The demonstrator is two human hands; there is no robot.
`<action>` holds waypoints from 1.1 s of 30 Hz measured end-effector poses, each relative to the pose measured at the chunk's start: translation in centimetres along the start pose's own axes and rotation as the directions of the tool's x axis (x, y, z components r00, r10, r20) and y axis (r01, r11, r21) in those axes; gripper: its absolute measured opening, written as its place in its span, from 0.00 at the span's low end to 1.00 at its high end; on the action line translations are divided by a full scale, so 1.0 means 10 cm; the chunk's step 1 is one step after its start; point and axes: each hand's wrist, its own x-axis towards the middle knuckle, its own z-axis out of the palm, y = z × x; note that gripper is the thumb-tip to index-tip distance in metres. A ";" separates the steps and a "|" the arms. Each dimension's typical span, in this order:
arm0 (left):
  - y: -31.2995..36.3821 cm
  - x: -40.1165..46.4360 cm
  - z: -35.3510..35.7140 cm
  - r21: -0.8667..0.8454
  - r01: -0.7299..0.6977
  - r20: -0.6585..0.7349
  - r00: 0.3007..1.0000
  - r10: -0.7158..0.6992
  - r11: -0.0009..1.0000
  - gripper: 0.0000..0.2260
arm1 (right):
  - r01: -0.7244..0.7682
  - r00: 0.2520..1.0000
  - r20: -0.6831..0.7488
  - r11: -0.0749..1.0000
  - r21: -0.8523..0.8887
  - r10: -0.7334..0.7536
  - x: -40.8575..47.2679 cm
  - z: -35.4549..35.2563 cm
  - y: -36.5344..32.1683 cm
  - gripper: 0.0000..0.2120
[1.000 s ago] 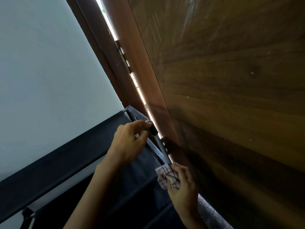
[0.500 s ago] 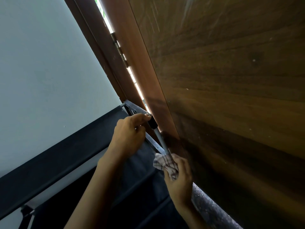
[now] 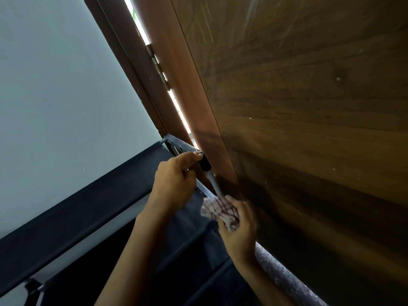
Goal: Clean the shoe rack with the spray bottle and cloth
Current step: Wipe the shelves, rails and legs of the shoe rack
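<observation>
The shoe rack (image 3: 72, 215) has black fabric shelves and grey metal tubes, and it runs from the lower left up to the door. My left hand (image 3: 174, 182) grips the rack's top corner at a black tube joint (image 3: 204, 163). My right hand (image 3: 239, 230) holds a white checked cloth (image 3: 220, 212) wrapped around the grey upright tube (image 3: 213, 181) just below that joint. No spray bottle is in view.
A brown wooden door (image 3: 298, 111) fills the right side, very close to the rack's end. Its frame and hinges (image 3: 159, 67) sit behind, with daylight in the gap. A pale wall (image 3: 55, 96) stands behind the rack. A speckled floor strip (image 3: 284, 277) shows under the door.
My right hand has slid the cloth a short way up the upright tube toward the joint. My left hand keeps its hold on the corner. The view has shifted slightly.
</observation>
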 end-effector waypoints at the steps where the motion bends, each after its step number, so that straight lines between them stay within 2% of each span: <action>1: 0.03 -0.01 -0.01 0.005 -0.003 0.003 1.000 0.003 1.000 0.20 | -0.079 0.996 0.046 0.997 -0.023 0.080 -0.09 -0.06 0.12 0.22; 4: 0.05 -0.14 0.04 0.114 -0.053 0.054 0.997 0.047 0.992 0.24 | -0.272 0.953 0.128 0.961 -0.055 0.276 -0.25 -0.21 0.37 0.24; 8: -0.09 -0.51 0.27 0.206 -0.112 0.152 0.985 0.081 0.972 0.31 | -0.341 0.932 0.103 0.938 -0.071 0.346 -0.50 -0.41 0.55 0.23; 10: -0.20 -0.65 0.42 0.192 -0.067 0.221 0.975 0.023 0.979 0.31 | -0.423 0.895 0.149 0.906 -0.014 0.420 -0.67 -0.50 0.67 0.25; 12: -0.32 -0.72 0.57 0.175 0.036 0.299 0.950 -0.087 0.984 0.30 | -0.475 0.871 0.150 0.880 0.014 0.468 -0.79 -0.54 0.76 0.26; 15: -0.50 -0.72 0.76 0.115 0.137 0.356 0.919 -0.170 0.984 0.28 | -0.415 0.902 0.151 0.909 0.044 0.405 -0.77 -0.50 0.70 0.28; 17: -0.58 -0.67 0.88 0.064 0.163 0.375 0.910 -0.175 0.985 0.26 | -0.266 0.957 0.139 0.961 0.078 0.254 -0.60 -0.42 0.55 0.27; 19: -0.61 -0.59 0.98 0.058 0.121 0.410 0.902 -0.134 0.991 0.24 | -0.073 0.993 0.104 0.992 0.101 0.062 -0.40 -0.33 0.44 0.24; 21: -0.63 -0.50 1.07 0.024 0.077 0.419 0.905 -0.080 0.997 0.19 | 0.007 0.994 0.105 0.998 0.063 -0.014 -0.24 -0.23 0.43 0.24; 24: -0.66 -0.43 1.16 -0.141 0.063 0.361 0.932 -0.008 0.988 0.08 | 0.022 0.995 0.095 0.999 0.044 -0.027 -0.28 -0.18 0.62 0.19; 26: -0.68 -0.41 1.21 -0.236 0.075 0.320 0.947 0.004 0.969 0.05 | 0.016 0.997 0.077 1.000 -0.012 -0.015 -0.45 -0.20 0.87 0.17; 28: -0.68 -0.40 1.25 -0.269 0.096 0.282 0.959 -0.017 0.958 0.04 | -0.166 0.982 0.084 0.986 -0.029 0.167 -0.65 -0.26 1.08 0.19; 30: -0.67 -0.38 1.27 -0.260 0.092 0.260 0.965 -0.022 0.961 0.07 | -0.301 0.950 0.083 0.953 -0.017 0.302 -0.75 -0.28 1.16 0.23; 31: -0.67 -0.37 1.27 -0.244 0.089 0.261 0.965 -0.023 0.966 0.11 | -0.285 0.957 0.056 0.958 -0.017 0.286 -0.74 -0.26 1.14 0.22; 33: -0.65 -0.34 1.26 -0.212 0.088 0.275 0.961 -0.026 0.973 0.16 | -0.153 0.988 -0.013 0.988 0.015 0.154 -0.63 -0.18 0.97 0.19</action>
